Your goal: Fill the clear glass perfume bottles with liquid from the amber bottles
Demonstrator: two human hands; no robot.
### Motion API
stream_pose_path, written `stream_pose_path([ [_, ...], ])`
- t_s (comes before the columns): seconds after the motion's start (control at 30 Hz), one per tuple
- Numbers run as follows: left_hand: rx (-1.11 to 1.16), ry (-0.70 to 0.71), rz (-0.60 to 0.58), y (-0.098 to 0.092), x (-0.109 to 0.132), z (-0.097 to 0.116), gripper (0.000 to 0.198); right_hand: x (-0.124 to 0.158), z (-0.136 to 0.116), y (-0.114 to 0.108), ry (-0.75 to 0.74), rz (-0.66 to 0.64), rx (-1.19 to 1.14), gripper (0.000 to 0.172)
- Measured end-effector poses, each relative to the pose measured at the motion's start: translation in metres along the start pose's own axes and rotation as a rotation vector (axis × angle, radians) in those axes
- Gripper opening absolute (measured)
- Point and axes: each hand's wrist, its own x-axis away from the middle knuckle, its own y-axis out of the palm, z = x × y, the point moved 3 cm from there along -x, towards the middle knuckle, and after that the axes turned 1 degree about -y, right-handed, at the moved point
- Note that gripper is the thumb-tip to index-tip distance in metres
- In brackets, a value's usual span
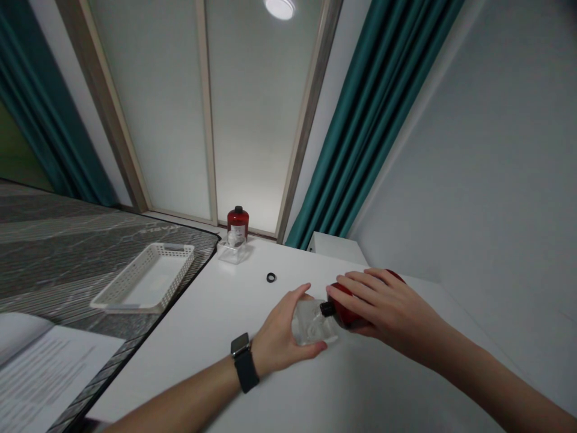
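My left hand (282, 337), wearing a dark watch (244, 362), is closed around the sides of a clear container (313, 325). My right hand (378, 300) wraps over a red bottle (345, 305) that lies tipped on its side. Its black neck (327, 309) points left, at the mouth of the clear container. Whether liquid is flowing I cannot tell. Farther back, a small black ring-shaped piece (271, 277) rests on the white table (216, 355). The right hand's fingers hide most of the bottle.
Toward the back edge stands another red bottle (238, 222) with a black top, behind a clear box (232, 253). At left, a white perforated basket (146, 279) and an open book (54, 373) lie on a grey patterned surface (81, 240). A white box (336, 246) is by the curtain.
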Motion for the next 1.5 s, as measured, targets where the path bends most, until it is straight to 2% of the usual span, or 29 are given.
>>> stream_pose_path([
  [0.17, 0.024, -0.009, 0.011, 0.002, 0.001, -0.002, 0.092, 0.003, 0.003, 0.007, 0.045, -0.03, -0.11, 0.061],
  [0.53, 0.065, -0.011, 0.012, 0.003, 0.003, -0.005, 0.092, 0.01, 0.005, 0.014, 0.123, -0.044, -0.275, 0.066],
  [0.7, 0.107, -0.002, -0.004, 0.004, 0.003, -0.006, 0.093, 0.016, 0.009, 0.022, 0.248, -0.018, -0.451, 0.076],
  [0.83, 0.156, 0.015, -0.029, 0.004, 0.003, -0.008, 0.092, 0.026, 0.015, 0.033, 0.429, -0.006, -0.624, 0.082],
  [1.0, 0.204, 0.037, -0.041, 0.002, 0.003, -0.01, 0.091, 0.043, 0.021, 0.058, 0.801, 0.112, -0.867, 0.081],
  [1.1, 0.209, 0.054, -0.063, -0.001, 0.002, -0.01, 0.091, 0.052, 0.019, 0.082, 0.944, 0.209, -1.034, 0.078],
  [1.3, 0.192, 0.032, -0.113, -0.007, -0.001, -0.012, 0.09, 0.049, 0.016, 0.13, 0.966, 0.435, -1.297, 0.065],
  [1.4, 0.191, 0.02, -0.141, -0.009, -0.002, -0.015, 0.09, 0.036, 0.018, 0.146, 0.979, 0.549, -1.364, 0.064],
  [1.5, 0.2, 0.024, -0.165, -0.01, -0.002, -0.017, 0.09, 0.017, 0.019, 0.159, 0.962, 0.579, -1.404, 0.063],
])
